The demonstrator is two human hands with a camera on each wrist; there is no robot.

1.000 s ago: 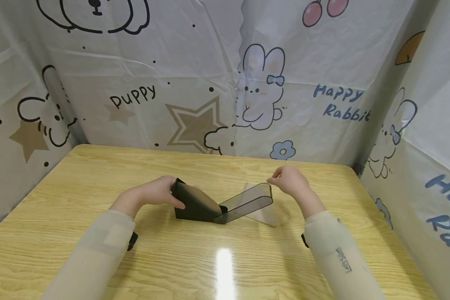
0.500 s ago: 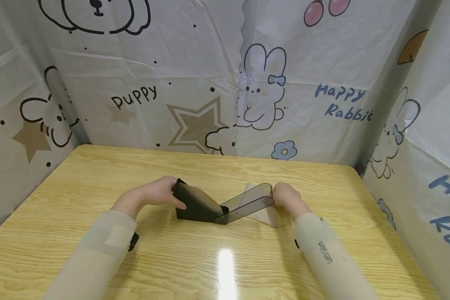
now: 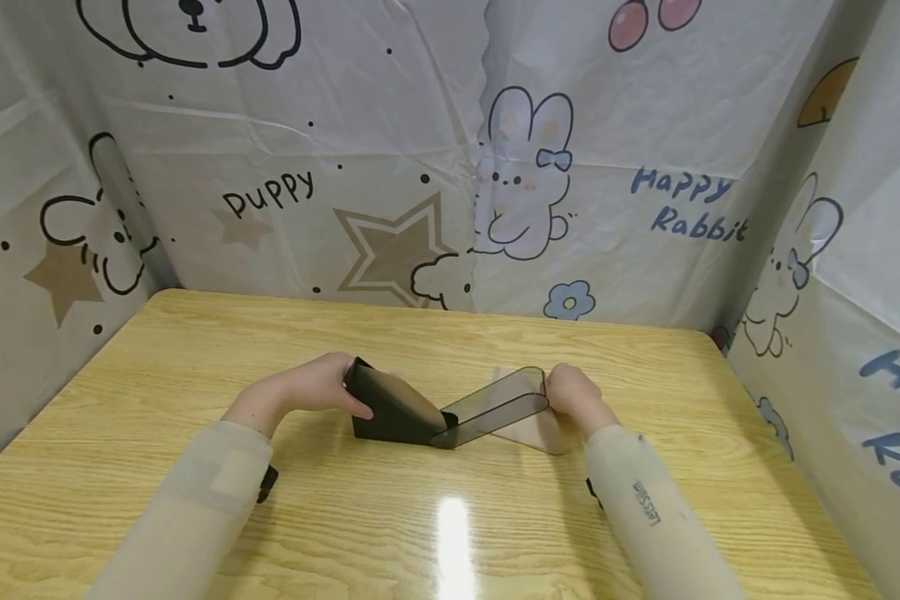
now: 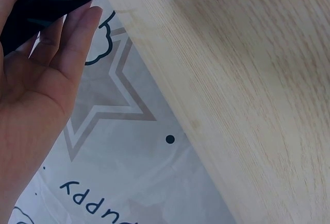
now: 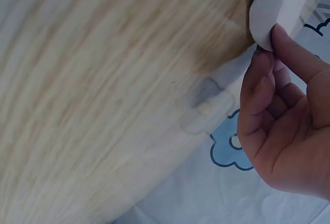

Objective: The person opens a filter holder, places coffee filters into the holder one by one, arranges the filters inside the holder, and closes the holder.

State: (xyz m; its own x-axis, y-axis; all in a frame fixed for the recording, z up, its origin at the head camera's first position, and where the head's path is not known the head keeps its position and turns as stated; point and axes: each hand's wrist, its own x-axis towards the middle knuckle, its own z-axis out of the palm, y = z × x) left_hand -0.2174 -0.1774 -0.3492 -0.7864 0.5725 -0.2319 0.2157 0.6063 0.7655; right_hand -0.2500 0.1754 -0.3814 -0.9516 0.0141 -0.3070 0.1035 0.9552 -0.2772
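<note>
A black wedge-shaped box (image 3: 393,408) stands on the table with its smoky see-through lid (image 3: 487,412) swung out to the right. My left hand (image 3: 307,385) grips the box's left end, thumb on the near side and fingers behind; the left wrist view shows the fingers (image 4: 77,44) against its dark wall. A pale, fan-shaped paper coffee filter (image 3: 532,435) is partly seen through the lid. At the lid's right end, my right hand (image 3: 574,392) pinches the filter's edge between thumb and fingertips, plain in the right wrist view, where its rounded corner (image 5: 276,10) shows.
The wood-grain table (image 3: 330,525) extends around the box on all sides. A printed cloth (image 3: 607,125) with cartoon rabbits, stars and lettering hangs behind the table and along its left and right sides.
My right hand has come down from above the lid's end and taken hold of the filter's edge, which has shifted slightly right. My left hand keeps its grip on the box.
</note>
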